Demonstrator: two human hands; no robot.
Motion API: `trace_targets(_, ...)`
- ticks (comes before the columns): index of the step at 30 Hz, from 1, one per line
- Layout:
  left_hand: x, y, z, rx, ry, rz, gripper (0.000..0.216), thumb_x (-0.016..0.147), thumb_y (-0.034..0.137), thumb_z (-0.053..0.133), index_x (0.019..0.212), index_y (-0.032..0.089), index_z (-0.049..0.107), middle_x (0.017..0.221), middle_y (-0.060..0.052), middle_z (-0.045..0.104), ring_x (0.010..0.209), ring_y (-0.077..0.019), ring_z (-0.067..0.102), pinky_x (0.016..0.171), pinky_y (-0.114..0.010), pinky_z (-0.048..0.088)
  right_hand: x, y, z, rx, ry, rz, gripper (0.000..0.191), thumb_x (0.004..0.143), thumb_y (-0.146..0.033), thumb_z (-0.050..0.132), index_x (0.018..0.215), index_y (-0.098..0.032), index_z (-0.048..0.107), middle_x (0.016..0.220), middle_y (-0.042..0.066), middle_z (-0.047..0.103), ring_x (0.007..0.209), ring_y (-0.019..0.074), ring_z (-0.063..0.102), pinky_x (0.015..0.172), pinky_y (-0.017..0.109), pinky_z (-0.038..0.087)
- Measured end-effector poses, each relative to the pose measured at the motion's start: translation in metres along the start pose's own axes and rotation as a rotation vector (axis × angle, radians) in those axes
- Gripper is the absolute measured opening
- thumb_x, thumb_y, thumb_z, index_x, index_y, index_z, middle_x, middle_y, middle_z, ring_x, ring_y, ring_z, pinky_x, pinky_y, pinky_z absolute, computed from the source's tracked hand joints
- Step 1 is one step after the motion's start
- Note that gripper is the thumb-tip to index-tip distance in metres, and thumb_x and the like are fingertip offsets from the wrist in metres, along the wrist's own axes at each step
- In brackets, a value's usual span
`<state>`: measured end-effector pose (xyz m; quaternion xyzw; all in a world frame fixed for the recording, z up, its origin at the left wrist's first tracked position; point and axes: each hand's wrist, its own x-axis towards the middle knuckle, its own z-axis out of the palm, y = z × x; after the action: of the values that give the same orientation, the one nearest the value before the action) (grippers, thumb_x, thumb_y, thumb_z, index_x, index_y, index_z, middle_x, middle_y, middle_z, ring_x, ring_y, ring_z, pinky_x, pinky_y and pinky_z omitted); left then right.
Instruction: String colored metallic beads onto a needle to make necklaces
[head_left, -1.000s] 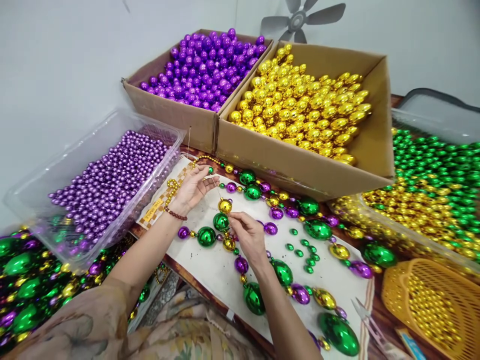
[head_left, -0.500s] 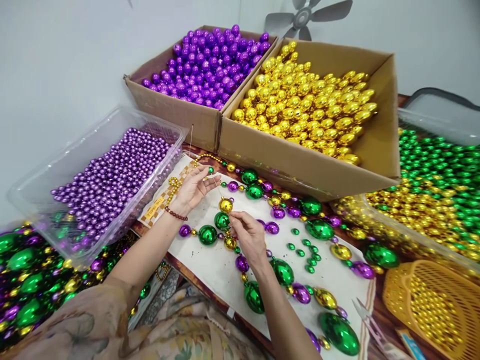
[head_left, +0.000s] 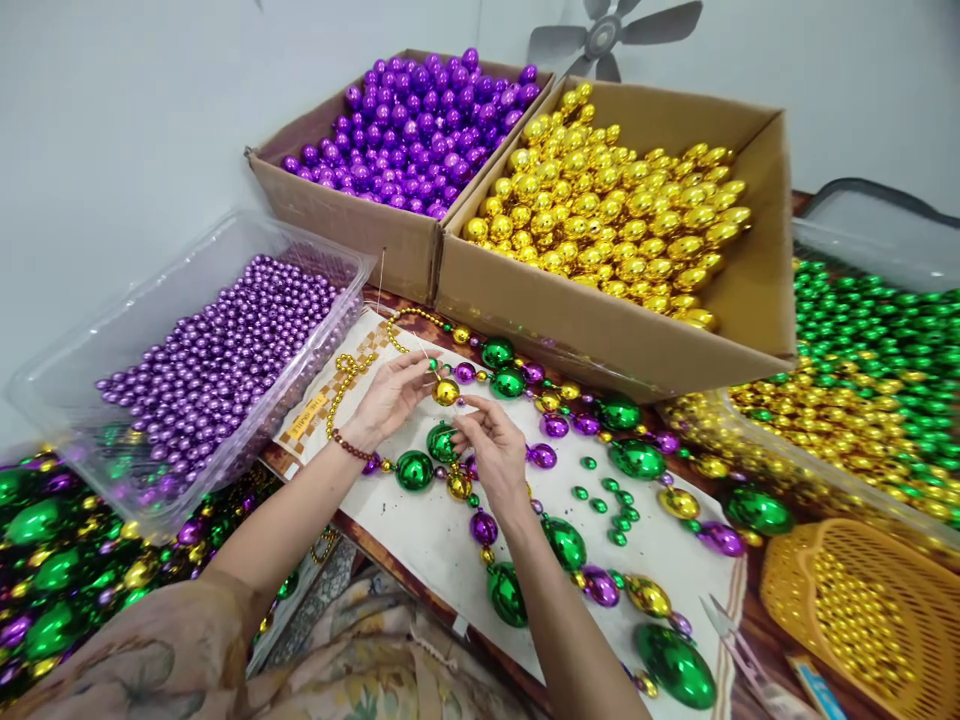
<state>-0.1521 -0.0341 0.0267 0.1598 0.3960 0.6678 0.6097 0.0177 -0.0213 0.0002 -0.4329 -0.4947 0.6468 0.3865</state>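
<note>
My left hand point(head_left: 396, 396) is closed in a pinch at a small green bead point(head_left: 433, 366) on a thin strand, which sticks up past the fingertips. Just under it on the strand sits a round gold bead point(head_left: 445, 391), between my two hands. My right hand point(head_left: 493, 452) has thumb and fingers drawn together below the gold bead, beside a tiny purple bead point(head_left: 460, 401); what exactly they grip is partly hidden. Below hangs or lies a large green bead point(head_left: 441, 441), and the string of green, gold and purple beads point(head_left: 564, 544) runs on over the white cloth point(head_left: 420, 520).
Cardboard boxes of purple balls point(head_left: 420, 130) and gold beads point(head_left: 600, 210) stand behind. A clear tub point(head_left: 52, 390) of small purple beads is left. At right are a green-and-gold bead tub point(head_left: 877, 380), an orange basket point(head_left: 787, 570) and scissors point(head_left: 739, 650). Loose green beads point(head_left: 619, 515) lie on the cloth.
The gold bead has moved up and slightly left, close to the small green bead. My left hand has lowered a little to the right, and my right hand has risen slightly.
</note>
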Motion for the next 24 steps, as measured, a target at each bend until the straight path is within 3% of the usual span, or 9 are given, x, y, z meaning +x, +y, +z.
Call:
trace_targets(5, -0.008, -0.023, 0.015, -0.065, 0.003, 0.012, 0.020, 0.087, 0.033, 0.072, 0.094, 0.015, 0.070, 0.091, -0.006, 0.070, 0.085, -0.0150, 0.067, 0.074, -0.025, 0.052, 0.014, -0.001, 0.007, 0.044, -0.052, 0.022, 0.046, 0.070, -0.036, 0.076, 0.112, -0.022, 0.062, 0.062, -0.008, 0.063, 0.051, 0.0141, 0.063, 0.047, 0.025, 0.054)
trace_targets(10, 0.006, -0.034, 0.035, -0.101, 0.182, 0.082, 0.012, 0.090, 0.028, 0.063, 0.091, 0.017, 0.065, 0.079, -0.002, 0.065, 0.072, -0.0123, 0.063, 0.057, -0.021, 0.044, 0.017, 0.006, 0.013, -0.014, -0.032, -0.034, 0.051, 0.072, -0.036, 0.075, 0.118, -0.023, 0.058, 0.066, -0.007, 0.066, 0.057, 0.0148, 0.066, 0.050, 0.024, 0.053)
trace_targets(13, 0.017, -0.030, 0.036, -0.027, 0.285, 0.124, 0.010, 0.087, 0.027, 0.065, 0.087, 0.017, 0.064, 0.073, 0.001, 0.059, 0.062, -0.0089, 0.057, 0.052, -0.020, 0.040, 0.022, -0.002, 0.006, -0.112, -0.065, -0.065, 0.048, 0.078, -0.038, 0.071, 0.122, -0.022, 0.060, 0.080, -0.002, 0.074, 0.061, 0.0147, 0.068, 0.053, 0.024, 0.052)
trace_targets(17, 0.025, -0.021, 0.027, 0.207, 0.113, 0.071, 0.020, 0.080, 0.034, 0.072, 0.084, 0.015, 0.068, 0.069, 0.001, 0.059, 0.056, -0.0077, 0.052, 0.046, -0.019, 0.036, 0.044, -0.024, -0.006, -0.206, -0.017, -0.114, 0.033, 0.083, -0.045, 0.063, 0.103, -0.019, 0.069, 0.086, 0.002, 0.075, 0.056, 0.0126, 0.066, 0.049, 0.023, 0.048)
trace_targets(22, 0.026, -0.020, 0.017, 0.478, -0.068, 0.062, 0.025, 0.074, 0.039, 0.075, 0.073, 0.015, 0.067, 0.068, -0.001, 0.063, 0.054, -0.0087, 0.052, 0.042, -0.020, 0.034, 0.076, -0.042, 0.000, -0.193, -0.081, -0.139, 0.031, 0.076, -0.049, 0.069, 0.075, -0.018, 0.069, 0.058, -0.003, 0.061, 0.043, 0.0088, 0.054, 0.042, 0.021, 0.039)
trace_targets(24, 0.024, -0.018, 0.011, 0.550, -0.100, 0.090, 0.025, 0.075, 0.040, 0.075, 0.075, 0.016, 0.069, 0.069, -0.001, 0.064, 0.054, -0.0089, 0.052, 0.043, -0.020, 0.036, 0.082, -0.045, 0.001, -0.114, -0.026, -0.164, 0.032, 0.075, -0.049, 0.071, 0.068, -0.018, 0.065, 0.055, -0.004, 0.057, 0.042, 0.0076, 0.052, 0.042, 0.020, 0.039)
